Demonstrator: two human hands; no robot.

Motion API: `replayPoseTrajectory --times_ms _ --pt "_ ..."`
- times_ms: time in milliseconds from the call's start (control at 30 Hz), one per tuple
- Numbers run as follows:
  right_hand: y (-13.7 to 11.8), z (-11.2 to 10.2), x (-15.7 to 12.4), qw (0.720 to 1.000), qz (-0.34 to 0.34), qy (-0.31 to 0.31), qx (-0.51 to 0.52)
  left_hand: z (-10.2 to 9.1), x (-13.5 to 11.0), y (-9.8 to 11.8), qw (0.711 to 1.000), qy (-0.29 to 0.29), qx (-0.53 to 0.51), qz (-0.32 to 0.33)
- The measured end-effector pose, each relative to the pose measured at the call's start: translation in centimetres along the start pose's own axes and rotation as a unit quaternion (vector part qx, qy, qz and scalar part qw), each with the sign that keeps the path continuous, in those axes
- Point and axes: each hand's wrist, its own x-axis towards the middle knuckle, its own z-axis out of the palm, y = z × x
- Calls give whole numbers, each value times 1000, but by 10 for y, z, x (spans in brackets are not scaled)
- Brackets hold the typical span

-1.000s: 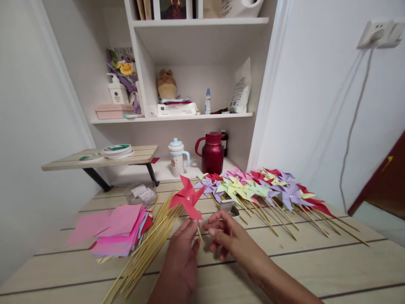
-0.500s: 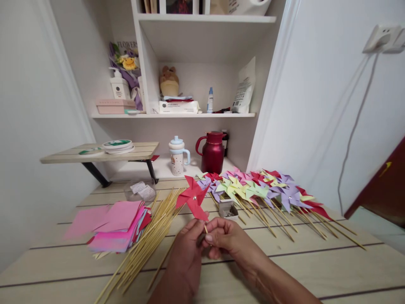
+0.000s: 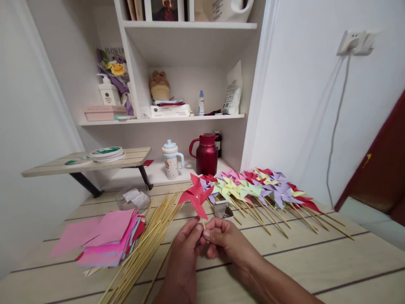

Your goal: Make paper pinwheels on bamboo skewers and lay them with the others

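Between my two hands a red paper pinwheel (image 3: 196, 196) stands upright on a thin wooden stick, a shiny pin at its centre. My left hand (image 3: 186, 247) is closed around the stick just under the blades. Beside it, my right hand (image 3: 223, 238) pinches the same stick with thumb and fingers; the stick's lower part is hidden by the hands. A small open box (image 3: 223, 210) of metal pins sits just beyond my right hand. Left of my hands lies a loose bundle of wooden sticks (image 3: 148, 245).
Finished pinwheels (image 3: 249, 188) in several colours lie at the right back. Coloured paper squares (image 3: 109, 236) are stacked on the left near a clear container (image 3: 134, 198). A small raised stand (image 3: 136, 155), a cup (image 3: 171, 162) and a red thermos jug (image 3: 206, 155) stand behind.
The camera view has shifted slightly to the right. My hands still hold the pinwheel's stick, with the fingers slightly re-placed and the pinwheel turned a little.
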Motion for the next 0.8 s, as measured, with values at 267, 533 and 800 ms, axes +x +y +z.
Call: replayPoseTrajectory --times_ms 267,533,800 --pt "-7 -1 0 998 -20 47 -48 -3 6 5 983 105 116 100" --pt "2 4 -4 998 6 11 -61 0 6 4 981 75 144 106" --pt "2 4 -5 998 32 1 -59 -4 5 10 973 122 145 130"
